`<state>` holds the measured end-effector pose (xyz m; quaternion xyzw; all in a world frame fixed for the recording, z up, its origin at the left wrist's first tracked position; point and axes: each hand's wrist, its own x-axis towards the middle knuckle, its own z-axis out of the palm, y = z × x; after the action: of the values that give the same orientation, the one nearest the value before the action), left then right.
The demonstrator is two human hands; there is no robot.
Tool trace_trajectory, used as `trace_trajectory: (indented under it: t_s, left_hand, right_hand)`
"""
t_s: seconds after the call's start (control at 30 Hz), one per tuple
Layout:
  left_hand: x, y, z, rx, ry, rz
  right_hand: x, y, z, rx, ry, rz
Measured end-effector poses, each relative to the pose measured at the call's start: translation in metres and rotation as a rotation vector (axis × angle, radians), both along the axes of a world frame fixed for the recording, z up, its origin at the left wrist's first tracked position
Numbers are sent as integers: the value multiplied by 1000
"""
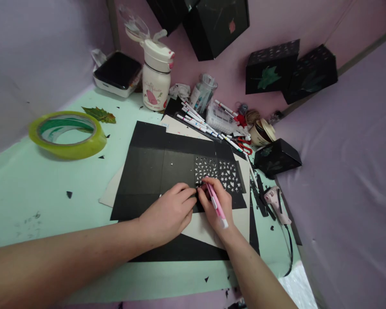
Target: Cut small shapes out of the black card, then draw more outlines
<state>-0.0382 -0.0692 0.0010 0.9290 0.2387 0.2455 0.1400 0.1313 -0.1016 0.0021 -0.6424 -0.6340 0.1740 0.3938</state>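
A folded sheet of black card (176,167) lies before me, creased into panels. On its right part a panel of small cut-outs (227,174) shows stars, hearts and triangles in white. My right hand (218,201) grips a pink pen-shaped craft knife (216,205), its tip at the lower left of the cut-outs and hidden by my fingers. My left hand (170,210) rests on the card's lower edge, fingers stretched toward the right fingertips and holding nothing. Pale board (209,229) and another black sheet (180,249) lie underneath.
Yellow-green tape (67,135) and a leaf (99,115) are at left. Behind stand a bottle (156,79) and white markers (199,120), with red scissors (244,143) to their right. A pink glue gun (278,204) lies right; black boxes (272,66) hang above.
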Motion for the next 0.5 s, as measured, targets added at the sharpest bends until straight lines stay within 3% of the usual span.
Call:
trace_trajectory:
  t_s: [0.23, 0.5]
  left_hand:
    - [-1, -1, -1, -23, 13, 22]
    - [-1, -1, 2, -105, 46, 36]
  right_hand:
    - [3, 1, -4, -27, 128, -131]
    - [11, 4, 8, 158, 437, -343]
